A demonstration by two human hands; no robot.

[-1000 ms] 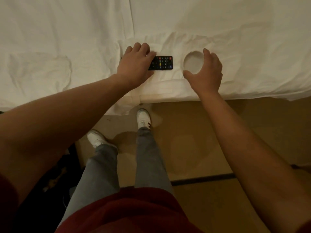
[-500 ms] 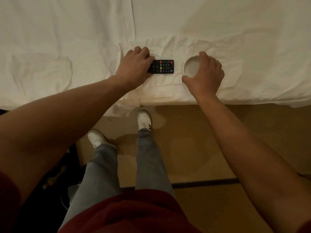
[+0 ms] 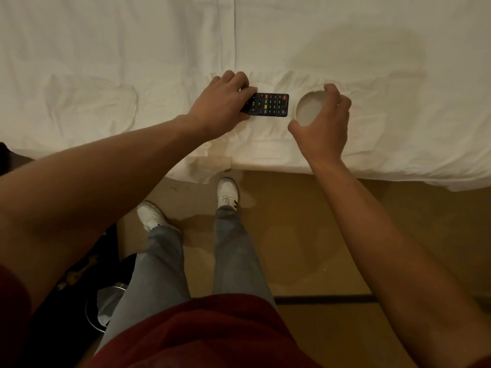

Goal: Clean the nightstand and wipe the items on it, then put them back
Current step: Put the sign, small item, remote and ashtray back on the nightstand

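Note:
A black remote control (image 3: 273, 105) with coloured buttons lies on the white bed sheet (image 3: 132, 62) near the bed's front edge. My left hand (image 3: 221, 102) covers its left end, fingers and thumb closed around it. Just to the right sits a round white dish (image 3: 309, 107), seen from above. My right hand (image 3: 325, 123) curls around the dish's right and lower rim, thumb at the bottom left, fingers at the top right. The nightstand is not in view.
A crumpled white cloth (image 3: 255, 144) lies under both items at the bed's edge. Below is tan floor (image 3: 305, 235) with my legs and white shoes (image 3: 227, 191). A dark bin with a liner (image 3: 105, 309) stands at lower left.
My right hand has closed in around the round dish, from resting beside it to gripping its rim. My left hand stays on the remote.

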